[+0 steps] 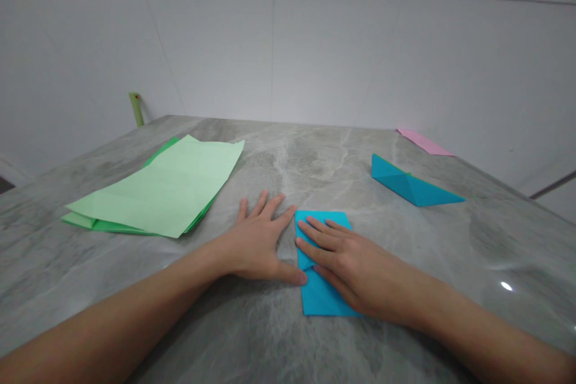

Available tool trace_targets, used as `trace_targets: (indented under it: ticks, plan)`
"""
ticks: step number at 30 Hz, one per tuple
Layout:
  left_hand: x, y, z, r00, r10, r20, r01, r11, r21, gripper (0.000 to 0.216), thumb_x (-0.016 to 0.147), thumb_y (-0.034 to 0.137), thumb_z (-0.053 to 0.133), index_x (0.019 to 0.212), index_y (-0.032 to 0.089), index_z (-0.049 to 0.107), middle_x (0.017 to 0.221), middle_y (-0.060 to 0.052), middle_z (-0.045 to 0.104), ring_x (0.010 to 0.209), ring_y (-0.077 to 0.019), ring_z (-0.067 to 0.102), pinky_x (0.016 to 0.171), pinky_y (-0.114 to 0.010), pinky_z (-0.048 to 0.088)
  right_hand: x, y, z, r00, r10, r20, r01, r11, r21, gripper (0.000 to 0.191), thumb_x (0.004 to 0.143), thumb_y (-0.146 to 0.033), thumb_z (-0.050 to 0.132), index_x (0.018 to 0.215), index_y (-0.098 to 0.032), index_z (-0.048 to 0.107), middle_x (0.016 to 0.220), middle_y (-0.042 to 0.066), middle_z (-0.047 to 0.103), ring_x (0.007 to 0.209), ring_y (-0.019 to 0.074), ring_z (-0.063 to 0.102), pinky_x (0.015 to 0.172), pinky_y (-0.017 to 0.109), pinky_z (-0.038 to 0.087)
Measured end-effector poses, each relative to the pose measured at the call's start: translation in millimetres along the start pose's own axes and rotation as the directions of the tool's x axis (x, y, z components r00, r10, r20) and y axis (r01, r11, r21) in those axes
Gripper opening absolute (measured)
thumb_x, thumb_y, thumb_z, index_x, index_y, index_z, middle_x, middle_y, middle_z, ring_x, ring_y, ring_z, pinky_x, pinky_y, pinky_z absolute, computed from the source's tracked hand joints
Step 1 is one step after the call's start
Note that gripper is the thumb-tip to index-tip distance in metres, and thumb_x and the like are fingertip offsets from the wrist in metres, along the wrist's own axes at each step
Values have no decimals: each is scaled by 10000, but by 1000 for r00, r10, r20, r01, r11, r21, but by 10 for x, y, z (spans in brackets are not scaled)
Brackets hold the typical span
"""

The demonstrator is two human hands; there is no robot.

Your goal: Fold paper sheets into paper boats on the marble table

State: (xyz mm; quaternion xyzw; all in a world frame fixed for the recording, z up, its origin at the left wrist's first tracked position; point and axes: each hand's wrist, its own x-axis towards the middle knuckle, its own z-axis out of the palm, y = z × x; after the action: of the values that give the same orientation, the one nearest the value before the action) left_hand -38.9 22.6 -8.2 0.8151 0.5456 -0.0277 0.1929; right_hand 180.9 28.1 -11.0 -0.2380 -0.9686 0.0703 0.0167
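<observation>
Quick look at where we're at. Both hands are down flat on the marble worktop (315,150), toward the middle of its near edge, and the blue paper (320,301) is right there under them. It's already folded into a narrow upright shape with a slanted flap showing near its left side.

Our right hand (344,264) lies palm-down on top of it, fingers straight and close together, tips reaching the paper's left edge. Our left hand (256,246) sits on the bare stone just beside the sheet with its fingers a bit spread. The thumb and the index tip touch the left edge. Nothing is pinched or lifted, it's all flat pressure.

To us this reads as the flattening part of a fold: pinning the sheet and bearing down on the crease. Whatever comes after, we'd say one hand has to keep the paper from sliding on that slick top while the edges stay lined up.

Other stuff: a loose stack of green sheets (166,189) toward the left edge, a finished-looking folded blue piece (411,183) toward the right edge, and a pink paper (425,141) at the far right corner.
</observation>
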Motion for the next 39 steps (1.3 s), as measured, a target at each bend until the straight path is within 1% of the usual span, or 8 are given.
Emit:
trace_targets:
  ticks: [11,16,20,23,26,30,33,39]
  plan:
    - [-17,-10,-10,1000,14,2,-14,1000,-14,1234,600,882,548,1560,219,147,1620,-172,-18,1451,-435,-108,1105,-696,5,-30,29,11,999,-22,-26,23,998,50,385,1002,-221,419,1364,-149,530,1510,174,421,1434,312,310,1161,530,311]
    - [-3,-8,16,999,-14,-32,13,1000,-25,919,826,772,396,1550,238,213,1628,-151,53,1475,-386,-60,1108,-689,7,-36,16,-20,1000,-22,20,21,999,42,409,998,-191,389,1374,-115,530,1510,194,409,1437,312,296,1168,522,296]
    - [10,-1,48,998,-22,-66,22,1000,0,909,809,697,516,1547,247,230,1629,-145,82,1477,-397,-23,1111,-689,28,-23,-3,-68,1000,-3,25,0,995,102,446,995,-334,428,1381,-138,535,1496,171,442,1437,316,303,1170,533,287]
    - [12,7,58,996,-21,-81,22,1000,5,908,811,704,501,1545,237,242,1626,-148,96,1473,-408,-12,1110,-693,36,15,9,-41,999,44,-30,-40,989,143,443,1019,-320,345,1341,-116,571,1452,165,502,1422,277,351,1177,499,291]
    - [8,36,75,994,-24,-103,26,1000,15,912,805,687,518,1541,213,263,1620,-164,116,1466,-432,12,1104,-706,50,61,39,53,994,99,-54,-94,992,90,470,994,-257,378,1410,-69,484,1509,188,411,1426,295,339,1162,515,314]
    - [-13,128,108,992,-18,-121,20,1000,13,791,858,547,499,1531,186,296,1616,-149,140,1464,-432,42,1103,-719,80,95,68,147,993,117,-30,-115,992,57,555,971,-237,397,1492,-54,341,1572,181,276,1459,307,248,1168,532,290]
    - [-36,190,119,994,19,-105,-14,999,48,757,887,492,444,1543,164,255,1617,-105,142,1472,-405,28,1121,-704,64,96,72,143,993,118,-25,-117,992,49,556,980,-242,373,1500,-51,321,1578,172,262,1465,310,227,1176,543,264]
    - [-64,199,114,998,4,-70,6,992,129,805,893,567,414,1557,169,192,1619,-70,99,1466,-412,-3,1129,-700,85,58,52,77,990,139,-5,-139,990,38,541,1004,-284,343,1506,-84,319,1585,147,266,1453,334,257,1157,569,285]
